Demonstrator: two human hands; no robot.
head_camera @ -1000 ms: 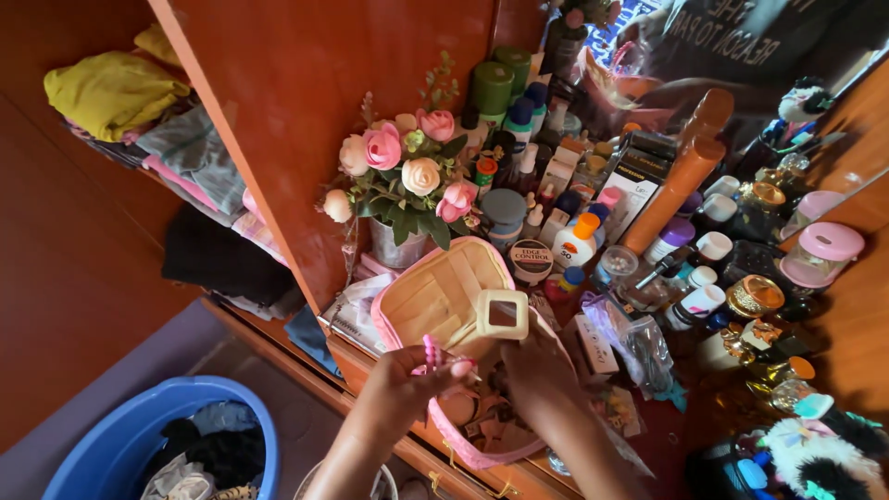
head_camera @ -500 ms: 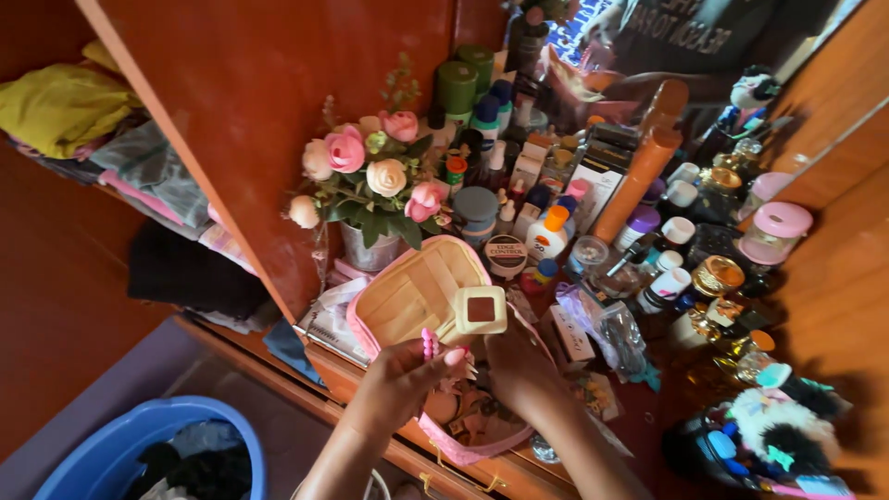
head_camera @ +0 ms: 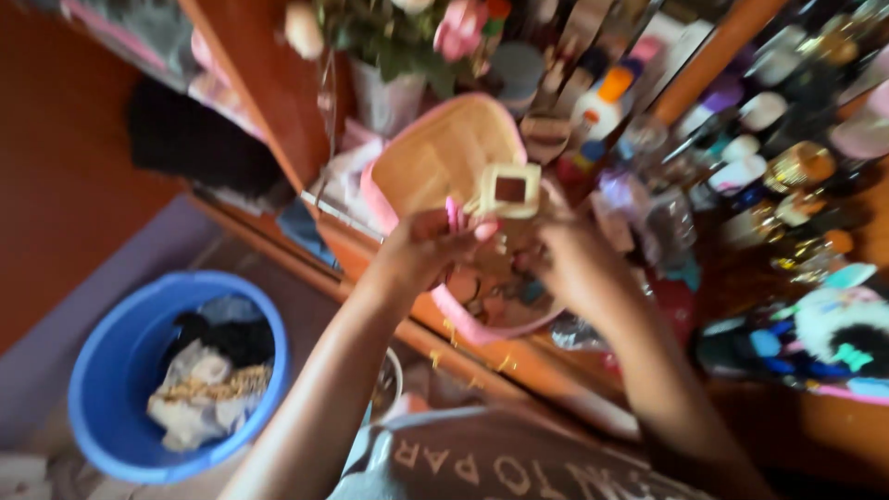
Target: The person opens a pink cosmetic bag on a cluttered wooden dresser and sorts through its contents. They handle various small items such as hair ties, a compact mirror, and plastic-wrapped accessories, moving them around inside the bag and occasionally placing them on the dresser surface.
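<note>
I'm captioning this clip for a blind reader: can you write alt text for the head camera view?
Blurred view down at two hands over an open pink cosmetic case on a cluttered wooden dresser. The left hand pinches a small pink item beside a cream square piece; the right hand reaches into the case. A blue tub of clothes stands on the floor.

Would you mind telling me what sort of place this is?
Probably a bedroom dressing table: crowded cosmetic bottles, an open pink cosmetic case, a flower pot, and a blue tub of clothes on the floor.
</note>
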